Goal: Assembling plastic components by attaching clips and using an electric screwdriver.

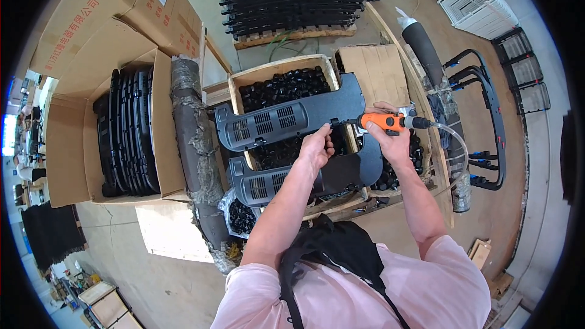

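Observation:
My right hand (390, 137) is wrapped round an orange power screwdriver (382, 123), which lies level with its dark tip pointing left. A clear hose (454, 134) runs from its back end. My left hand (318, 147) is closed, thumb and finger pinching a small black plastic part (334, 122) at the near edge of a black plastic cover (277, 123) with slotted vents. The screwdriver's tip meets or nearly meets that small part; my fingers partly hide the spot. A second, similar cover (365, 164) lies nearer to me, partly under my left forearm.
Both covers rest over a wooden crate (234, 94) filled with small black parts (283, 88). An open carton (164, 164) of black panels stands left, beside a wrapped roll (194, 122). Flat cardboard (375, 73) lies at the far right; stacked black frames (298, 0) stand behind.

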{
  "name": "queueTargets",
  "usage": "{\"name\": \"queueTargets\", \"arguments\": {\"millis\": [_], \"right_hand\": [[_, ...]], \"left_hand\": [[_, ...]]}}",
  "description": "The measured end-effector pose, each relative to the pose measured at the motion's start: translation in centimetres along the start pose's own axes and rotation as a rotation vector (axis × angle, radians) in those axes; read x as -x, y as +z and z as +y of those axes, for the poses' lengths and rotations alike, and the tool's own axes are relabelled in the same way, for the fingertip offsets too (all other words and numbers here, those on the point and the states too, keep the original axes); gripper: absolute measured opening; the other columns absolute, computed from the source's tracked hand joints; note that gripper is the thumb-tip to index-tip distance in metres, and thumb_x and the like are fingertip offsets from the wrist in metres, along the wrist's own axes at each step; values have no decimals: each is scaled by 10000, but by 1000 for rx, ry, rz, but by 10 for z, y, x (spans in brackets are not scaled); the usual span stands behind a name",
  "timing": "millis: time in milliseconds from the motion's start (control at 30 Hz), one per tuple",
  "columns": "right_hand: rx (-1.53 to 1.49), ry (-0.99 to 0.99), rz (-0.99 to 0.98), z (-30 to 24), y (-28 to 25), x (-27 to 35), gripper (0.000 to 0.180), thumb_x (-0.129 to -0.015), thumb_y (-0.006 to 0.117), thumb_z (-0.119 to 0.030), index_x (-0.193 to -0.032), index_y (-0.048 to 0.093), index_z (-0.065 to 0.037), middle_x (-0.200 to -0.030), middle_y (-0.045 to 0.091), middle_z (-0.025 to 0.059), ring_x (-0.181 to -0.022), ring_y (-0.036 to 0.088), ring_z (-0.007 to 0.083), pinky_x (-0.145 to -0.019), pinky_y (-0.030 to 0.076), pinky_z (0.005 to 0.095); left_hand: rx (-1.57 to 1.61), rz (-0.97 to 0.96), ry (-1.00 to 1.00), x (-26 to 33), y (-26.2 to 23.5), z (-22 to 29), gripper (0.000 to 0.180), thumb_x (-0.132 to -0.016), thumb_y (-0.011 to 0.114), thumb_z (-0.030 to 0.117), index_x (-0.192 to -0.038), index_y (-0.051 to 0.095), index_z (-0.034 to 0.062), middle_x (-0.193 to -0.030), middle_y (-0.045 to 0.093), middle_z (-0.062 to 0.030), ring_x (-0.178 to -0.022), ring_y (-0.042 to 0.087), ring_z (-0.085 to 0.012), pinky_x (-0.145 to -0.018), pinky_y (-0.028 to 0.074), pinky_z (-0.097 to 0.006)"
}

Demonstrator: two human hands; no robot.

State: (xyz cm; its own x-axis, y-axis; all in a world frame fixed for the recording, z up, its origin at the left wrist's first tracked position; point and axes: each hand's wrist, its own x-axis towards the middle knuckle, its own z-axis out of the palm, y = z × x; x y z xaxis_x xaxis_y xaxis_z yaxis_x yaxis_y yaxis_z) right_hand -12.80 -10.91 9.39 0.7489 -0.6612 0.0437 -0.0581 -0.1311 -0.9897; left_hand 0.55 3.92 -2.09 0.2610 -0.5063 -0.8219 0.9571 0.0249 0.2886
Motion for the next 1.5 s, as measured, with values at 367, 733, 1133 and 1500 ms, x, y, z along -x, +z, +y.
{"name": "queueTargets", "arguments": {"millis": [367,733,1133,1500], "right_hand": [[184,-34,-108,-3,19,-12,402,-882,779,-34,-1260,644,-14,-1191,725,92,-1089,691,154,-982,552,318],[251,12,-217,-9,19,-27,431,-856,778,-66,-1272,668,-35,-1182,729,94,-1122,691,173,-993,554,339],[-130,-63,-61,-33,3,15,501,-891,795,-55,-1347,593,-13,-1236,732,133,-1128,690,166,-998,565,338],[-266,85,49,-34,-8,30,562,-860,813,-67,-1359,566,11,-1239,729,165,-1182,686,236,-1053,551,388]], "left_hand": [[-174,199,186,-19,9,-16,341,-985,769,280,-772,571,104,-668,515,-7,-523,454,-133,-465,395,-290],[-220,232,292,-27,22,-23,343,-961,743,300,-771,568,74,-614,499,-28,-439,425,-158,-411,331,-357],[-85,-33,100,4,-6,-12,185,-1076,591,192,-1037,665,27,-857,667,-66,-726,650,-186,-627,561,-342],[12,-318,179,33,-4,-20,255,-1089,616,336,-1098,669,87,-880,693,-21,-762,657,-147,-662,554,-292]]}}
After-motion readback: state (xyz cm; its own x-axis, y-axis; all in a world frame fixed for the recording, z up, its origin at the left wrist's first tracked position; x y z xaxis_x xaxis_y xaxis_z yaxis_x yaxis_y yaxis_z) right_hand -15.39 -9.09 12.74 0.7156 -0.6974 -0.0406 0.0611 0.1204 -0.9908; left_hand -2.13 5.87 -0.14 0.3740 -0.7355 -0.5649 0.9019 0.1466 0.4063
